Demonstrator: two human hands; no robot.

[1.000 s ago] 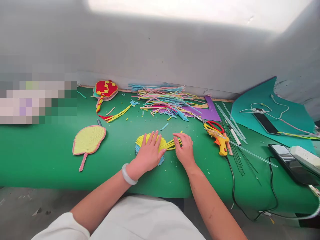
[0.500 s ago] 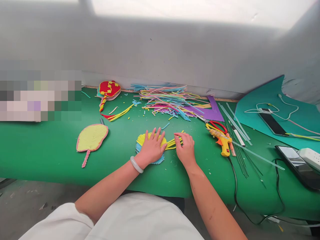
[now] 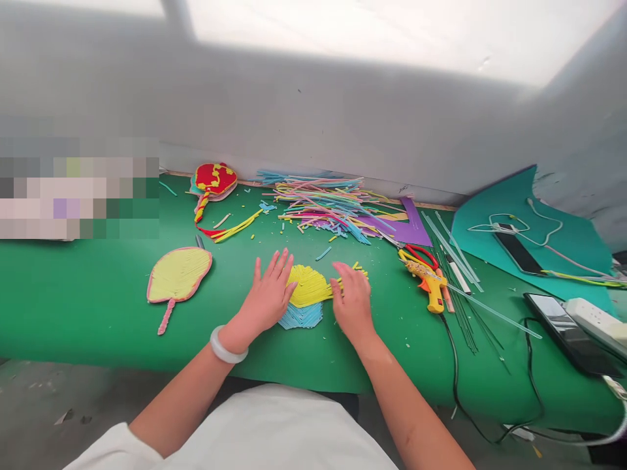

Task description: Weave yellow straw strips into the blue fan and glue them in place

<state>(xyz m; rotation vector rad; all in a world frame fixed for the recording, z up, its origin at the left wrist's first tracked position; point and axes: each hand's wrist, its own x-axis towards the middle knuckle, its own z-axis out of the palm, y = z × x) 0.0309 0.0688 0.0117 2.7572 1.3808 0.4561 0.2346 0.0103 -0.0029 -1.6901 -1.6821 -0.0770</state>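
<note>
left hand [image 3: 268, 298] flat and spread on yellow-blue fan piece [image 3: 306, 295], right hand [image 3: 351, 301] flat on its edge

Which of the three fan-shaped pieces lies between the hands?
The yellow-and-blue fan, flanked by left hand and right hand. The pink-rimmed yellow fan lies farther left; the red fan farther back.

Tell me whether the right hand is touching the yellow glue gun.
Apart. The head view shows a strip of bare green table between the right hand and the yellow glue gun.
</note>
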